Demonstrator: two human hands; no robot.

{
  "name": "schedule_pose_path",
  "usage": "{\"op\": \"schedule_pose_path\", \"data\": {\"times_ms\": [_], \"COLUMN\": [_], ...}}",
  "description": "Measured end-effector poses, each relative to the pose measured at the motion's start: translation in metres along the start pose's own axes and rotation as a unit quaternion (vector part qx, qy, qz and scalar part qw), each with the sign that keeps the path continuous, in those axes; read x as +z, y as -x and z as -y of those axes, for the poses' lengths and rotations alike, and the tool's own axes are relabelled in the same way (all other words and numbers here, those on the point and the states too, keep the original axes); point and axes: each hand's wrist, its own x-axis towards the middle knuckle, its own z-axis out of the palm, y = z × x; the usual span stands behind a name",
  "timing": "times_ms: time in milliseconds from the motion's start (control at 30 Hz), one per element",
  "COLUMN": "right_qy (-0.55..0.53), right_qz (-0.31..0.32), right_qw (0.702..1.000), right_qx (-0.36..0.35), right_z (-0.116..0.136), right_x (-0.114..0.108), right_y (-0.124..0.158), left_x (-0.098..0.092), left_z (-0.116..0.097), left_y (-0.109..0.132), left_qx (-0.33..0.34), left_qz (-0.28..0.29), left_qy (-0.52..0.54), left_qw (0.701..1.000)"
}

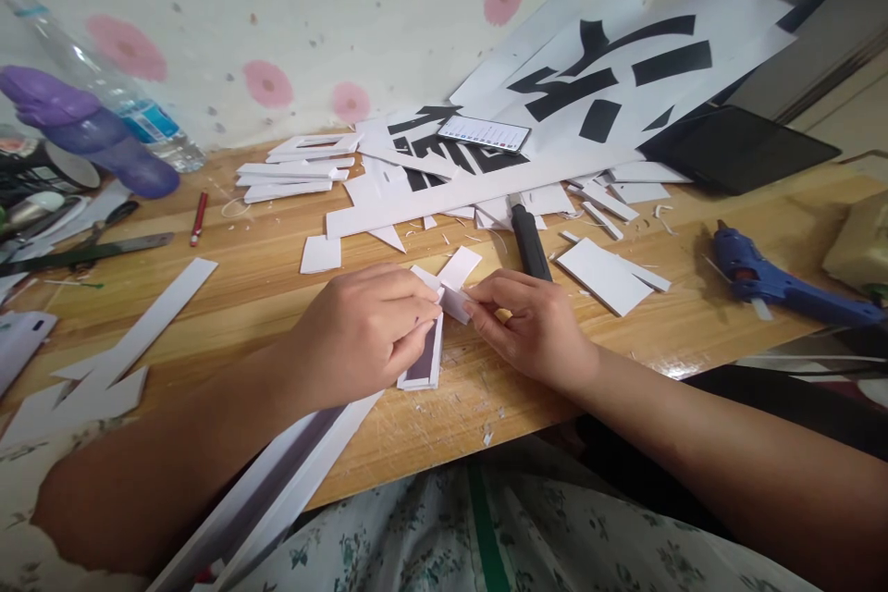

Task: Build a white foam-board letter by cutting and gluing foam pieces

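Observation:
Near the table's front, my left hand (378, 324) is closed in a pinch at the edge of a small white foam board piece (456, 303). My right hand (531, 324) pinches the other end of this piece between thumb and fingers. Just behind it lies another short white strip (462, 266). Under my left hand is a narrow white-walled part with a dark inside (423, 361), partly hidden by the fingers. A long white channel-shaped part (298, 462) passes beneath my left forearm toward my lap.
A black-handled cutter (529, 240) lies beyond my right hand, a blue glue gun (763, 273) at right. White offcuts (603, 276) are scattered about. Behind are a phone (484, 133) and sheets with black shapes (624, 65). A purple bottle (90, 134) and steel ruler (117, 247) are left.

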Motion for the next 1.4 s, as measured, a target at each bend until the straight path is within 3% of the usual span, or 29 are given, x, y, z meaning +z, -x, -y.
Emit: {"op": "schedule_pose_path", "data": {"times_ms": [533, 867, 1400], "right_qy": [-0.002, 0.052, 0.050], "right_qz": [0.019, 0.076, 0.057], "right_qw": [1.000, 0.996, 0.996], "right_qx": [-0.005, 0.007, -0.038], "right_z": [-0.0012, 0.0009, -0.0035], "right_x": [-0.0001, -0.0019, 0.0006], "right_y": [0.0008, -0.0008, -0.0004], "left_x": [0.0006, 0.0002, 0.0009], "left_z": [0.0000, -0.0004, -0.0007], "left_y": [-0.0006, -0.0009, 0.0005], "left_qx": [0.000, 0.010, 0.007], "left_qz": [-0.002, 0.002, 0.000], "left_qy": [0.001, -0.005, -0.004], "left_qw": [1.000, 1.000, 1.000]}}
